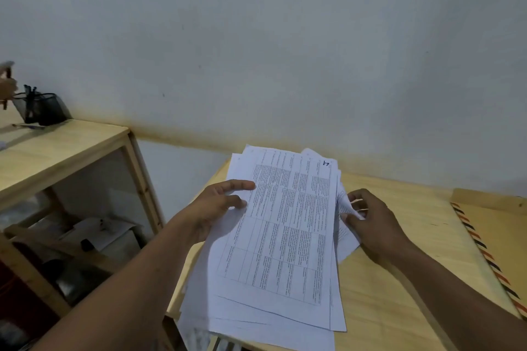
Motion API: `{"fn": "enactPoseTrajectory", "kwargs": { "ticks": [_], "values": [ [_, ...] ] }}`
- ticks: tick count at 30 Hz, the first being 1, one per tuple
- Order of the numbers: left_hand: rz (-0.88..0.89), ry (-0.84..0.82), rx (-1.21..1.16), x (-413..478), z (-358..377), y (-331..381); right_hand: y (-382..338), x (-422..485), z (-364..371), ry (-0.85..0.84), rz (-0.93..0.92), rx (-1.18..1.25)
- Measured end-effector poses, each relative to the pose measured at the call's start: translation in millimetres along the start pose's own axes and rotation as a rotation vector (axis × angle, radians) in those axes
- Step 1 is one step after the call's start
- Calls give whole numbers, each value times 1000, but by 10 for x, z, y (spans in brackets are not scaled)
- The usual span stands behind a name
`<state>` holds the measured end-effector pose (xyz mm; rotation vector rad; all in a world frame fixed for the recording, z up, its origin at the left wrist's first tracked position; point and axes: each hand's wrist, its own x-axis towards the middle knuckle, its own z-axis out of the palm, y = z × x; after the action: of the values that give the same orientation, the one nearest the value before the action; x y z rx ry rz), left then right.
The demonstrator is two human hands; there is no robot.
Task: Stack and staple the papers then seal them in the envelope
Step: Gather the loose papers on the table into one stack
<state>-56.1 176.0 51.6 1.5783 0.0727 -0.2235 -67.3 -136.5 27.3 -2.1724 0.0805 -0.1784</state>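
Wooden desk [399,279] against pale wall [285,65]; left hand [216,211] fingers straight on papers [285,236], right hand [368,222] pinching their edge.

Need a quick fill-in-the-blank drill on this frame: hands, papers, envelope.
1. The right hand pinches the ____ edge of the papers.
2. The envelope has a border striped red and ____.
3. The mesh pen holder stands on the ____ shelf unit, left of the table.
Missing words: right; black; wooden.
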Motion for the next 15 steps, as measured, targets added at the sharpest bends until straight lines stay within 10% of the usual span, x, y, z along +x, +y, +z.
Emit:
{"fn": "enactPoseTrajectory", "kwargs": {
  "ticks": [15],
  "values": [
    [169, -40, -48, 329, 509, 290, -586, 330, -694, -79, 60, 675]
  ]
}}
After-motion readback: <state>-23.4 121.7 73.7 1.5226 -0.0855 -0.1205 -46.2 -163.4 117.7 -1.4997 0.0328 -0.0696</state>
